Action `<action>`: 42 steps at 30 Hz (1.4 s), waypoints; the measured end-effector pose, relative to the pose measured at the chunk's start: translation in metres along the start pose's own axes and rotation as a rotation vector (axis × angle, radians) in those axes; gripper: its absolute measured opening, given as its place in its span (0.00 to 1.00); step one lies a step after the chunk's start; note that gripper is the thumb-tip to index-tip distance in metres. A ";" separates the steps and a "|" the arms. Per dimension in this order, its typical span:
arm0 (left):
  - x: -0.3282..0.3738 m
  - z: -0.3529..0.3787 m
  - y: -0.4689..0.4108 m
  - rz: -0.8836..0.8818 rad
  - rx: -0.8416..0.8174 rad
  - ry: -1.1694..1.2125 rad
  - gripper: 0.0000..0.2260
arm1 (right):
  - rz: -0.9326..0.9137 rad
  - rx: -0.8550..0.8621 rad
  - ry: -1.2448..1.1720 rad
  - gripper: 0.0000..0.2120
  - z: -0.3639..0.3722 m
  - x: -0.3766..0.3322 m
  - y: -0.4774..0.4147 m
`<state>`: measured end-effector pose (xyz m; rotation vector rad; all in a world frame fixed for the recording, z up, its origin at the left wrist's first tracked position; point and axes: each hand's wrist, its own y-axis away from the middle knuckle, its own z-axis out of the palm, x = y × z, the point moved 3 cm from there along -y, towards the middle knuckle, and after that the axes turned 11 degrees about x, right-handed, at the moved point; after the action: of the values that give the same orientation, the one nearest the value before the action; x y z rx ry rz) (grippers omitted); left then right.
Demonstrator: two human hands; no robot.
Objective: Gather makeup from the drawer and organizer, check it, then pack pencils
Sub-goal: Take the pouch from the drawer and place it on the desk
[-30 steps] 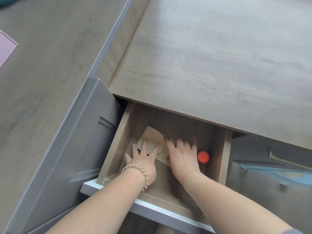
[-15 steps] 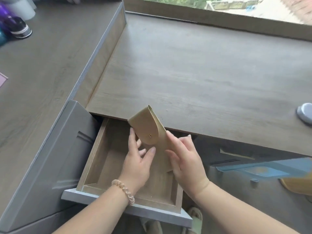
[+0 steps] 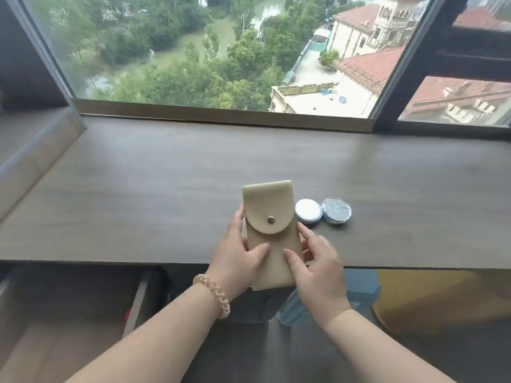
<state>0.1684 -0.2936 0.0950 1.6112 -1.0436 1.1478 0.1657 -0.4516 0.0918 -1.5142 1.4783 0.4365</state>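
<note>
- A beige pouch (image 3: pixel 272 236) with a rounded flap and a metal snap (image 3: pixel 270 220) is held upright above the near edge of the desk (image 3: pixel 138 189), flap side facing the wearer, probably so that it can be checked.
- The left hand (image 3: pixel 237 255) is closed on the pouch's left edge, thumb laid across the front; a beaded bracelet (image 3: pixel 214 295) is worn on that wrist.
- The right hand (image 3: pixel 315 272) is closed on the right edge, thumb on the front, so the pouch is steadied from both sides.
- The flap is seen snapped shut; the contents cannot be told.
- Two round tins, one white-topped (image 3: pixel 308 211) and one dark-topped (image 3: pixel 336 211), are set side by side, touching, on the desk just right of the pouch, towards the near edge.
- No pencils are seen.
</note>
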 end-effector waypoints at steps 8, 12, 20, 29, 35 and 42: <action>0.029 0.202 -0.003 -0.139 -0.052 -0.068 0.34 | 0.101 -0.021 0.144 0.22 -0.142 0.122 -0.082; 0.030 0.255 -0.016 -0.230 -0.132 -0.128 0.25 | 0.169 0.045 0.174 0.20 -0.164 0.166 -0.109; 0.030 0.323 -0.063 -0.115 -0.222 -0.332 0.23 | 0.404 0.074 0.266 0.19 -0.167 0.241 -0.146; 0.017 0.372 -0.108 -0.091 -0.178 -0.513 0.21 | 0.411 0.043 0.430 0.15 -0.155 0.293 -0.188; 0.007 0.390 -0.114 -0.086 -0.093 -0.628 0.17 | 0.337 -0.031 0.532 0.16 -0.148 0.313 -0.195; 0.006 0.405 -0.100 -0.078 0.037 -0.834 0.12 | 0.043 -0.183 0.630 0.18 -0.147 0.321 -0.193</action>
<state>0.3584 -0.6545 0.0055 2.2017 -1.4469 0.4127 0.3578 -0.7876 -0.0177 -1.8726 1.9961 0.1157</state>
